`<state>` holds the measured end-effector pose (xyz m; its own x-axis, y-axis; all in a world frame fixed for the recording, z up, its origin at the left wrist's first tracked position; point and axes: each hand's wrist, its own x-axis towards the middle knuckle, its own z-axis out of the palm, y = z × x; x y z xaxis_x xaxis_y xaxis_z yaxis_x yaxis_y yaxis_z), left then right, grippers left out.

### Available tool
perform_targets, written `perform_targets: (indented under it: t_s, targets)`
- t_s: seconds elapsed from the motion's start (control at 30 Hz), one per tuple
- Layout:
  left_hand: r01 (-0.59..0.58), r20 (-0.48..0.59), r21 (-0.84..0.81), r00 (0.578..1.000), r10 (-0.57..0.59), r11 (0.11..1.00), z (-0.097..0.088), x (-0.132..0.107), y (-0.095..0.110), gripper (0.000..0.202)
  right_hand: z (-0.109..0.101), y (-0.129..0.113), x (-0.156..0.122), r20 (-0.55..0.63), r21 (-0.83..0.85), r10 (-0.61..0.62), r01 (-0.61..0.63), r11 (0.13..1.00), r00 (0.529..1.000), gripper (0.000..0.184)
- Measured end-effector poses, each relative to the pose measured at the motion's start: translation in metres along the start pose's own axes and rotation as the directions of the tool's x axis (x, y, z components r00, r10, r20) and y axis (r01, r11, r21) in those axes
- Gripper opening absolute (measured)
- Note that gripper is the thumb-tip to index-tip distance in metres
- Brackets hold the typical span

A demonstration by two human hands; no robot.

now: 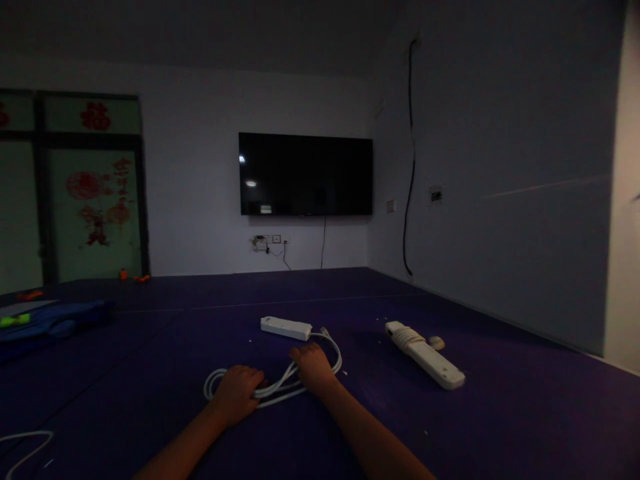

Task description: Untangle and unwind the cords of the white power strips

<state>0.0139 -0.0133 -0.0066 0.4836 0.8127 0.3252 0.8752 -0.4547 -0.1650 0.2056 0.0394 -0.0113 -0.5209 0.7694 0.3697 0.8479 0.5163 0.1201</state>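
Both of my hands are on a white cable (280,387) laid in long loops on the purple surface. My left hand (239,393) is closed round the left part of the loops, with its fingertips partly hidden. Round the right part of the same loops, my right hand (314,368) has its fingers curled. Just beyond my hands lies a white power strip (286,327), and the cable runs from its right end. To the right rests a second power strip (435,363), its own cord (407,339) wound about its far end and its plug (437,343) beside it.
A blue cloth (60,320) lies at the left, with small orange items (142,279) farther back. Another white cable (30,435) enters at the lower left. A television (306,175) hangs on the far wall, and a black cable (412,167) hangs down the right wall.
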Motion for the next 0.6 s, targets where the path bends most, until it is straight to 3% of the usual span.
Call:
perform_targets:
  t_s: [0.6]
  targets:
    - [-0.025,-0.014,0.003,1.0,0.025,1.0,0.0015,0.0002,-0.0014,0.016,-0.0028,-0.0018,-0.0009,-0.008,-0.011,0.003,-0.003,1.0,1.0,0.024]
